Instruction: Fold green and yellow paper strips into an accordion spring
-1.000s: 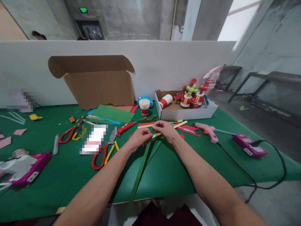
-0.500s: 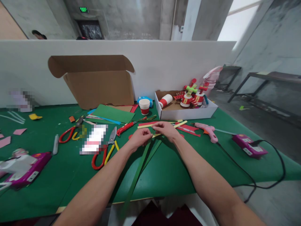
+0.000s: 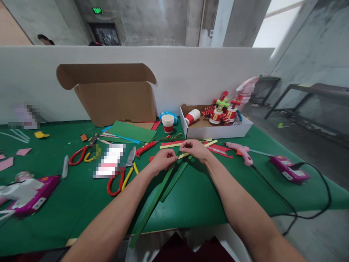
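While left hand (image 3: 164,159), right hand (image 3: 194,148) pinch strips (image 3: 151,209), sign (image 3: 97,11) reads EXIT.

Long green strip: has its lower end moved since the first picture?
Yes, the long green strip ends further left relative to the front edge of the table.
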The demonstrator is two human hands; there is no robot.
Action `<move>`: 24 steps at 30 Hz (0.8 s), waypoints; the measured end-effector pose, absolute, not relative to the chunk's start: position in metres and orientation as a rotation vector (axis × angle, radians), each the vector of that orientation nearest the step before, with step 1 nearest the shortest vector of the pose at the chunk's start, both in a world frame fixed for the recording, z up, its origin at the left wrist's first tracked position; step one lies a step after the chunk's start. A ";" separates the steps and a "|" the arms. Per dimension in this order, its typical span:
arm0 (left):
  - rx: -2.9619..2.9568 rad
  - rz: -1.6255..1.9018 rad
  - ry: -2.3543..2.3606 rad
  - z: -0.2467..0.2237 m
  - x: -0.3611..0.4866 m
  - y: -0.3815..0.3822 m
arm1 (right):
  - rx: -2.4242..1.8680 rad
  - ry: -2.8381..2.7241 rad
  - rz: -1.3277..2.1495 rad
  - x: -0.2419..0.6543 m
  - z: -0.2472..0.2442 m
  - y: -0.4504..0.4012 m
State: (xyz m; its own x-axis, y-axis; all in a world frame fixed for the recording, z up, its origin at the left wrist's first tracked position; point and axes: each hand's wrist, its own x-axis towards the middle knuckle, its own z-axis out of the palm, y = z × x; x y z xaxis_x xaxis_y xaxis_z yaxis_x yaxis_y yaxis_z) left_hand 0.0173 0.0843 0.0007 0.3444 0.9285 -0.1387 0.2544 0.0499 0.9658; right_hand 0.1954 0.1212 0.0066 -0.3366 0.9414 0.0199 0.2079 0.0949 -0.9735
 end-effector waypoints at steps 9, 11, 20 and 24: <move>1.470 0.689 1.129 -0.001 0.017 0.084 | -1.211 -1.935 1.229 0.205 0.012 0.124; 1.470 0.683 1.122 -0.002 0.017 0.084 | -1.206 -1.970 1.253 0.207 0.011 0.125; 1.485 0.677 1.130 -0.003 0.017 0.084 | -1.150 -1.815 1.410 0.208 0.007 0.125; 1.435 0.726 1.160 0.000 0.018 0.084 | -1.090 -1.521 1.443 0.207 0.008 0.126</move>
State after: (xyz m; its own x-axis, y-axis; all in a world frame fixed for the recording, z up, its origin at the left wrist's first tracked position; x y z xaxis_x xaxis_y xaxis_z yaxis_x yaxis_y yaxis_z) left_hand 0.0178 0.0835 0.0005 0.3328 0.9285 -0.1650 0.2575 0.0789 0.9631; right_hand 0.2071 0.1263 0.0082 -0.3476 0.9371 -0.0307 0.0795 -0.0032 -0.9968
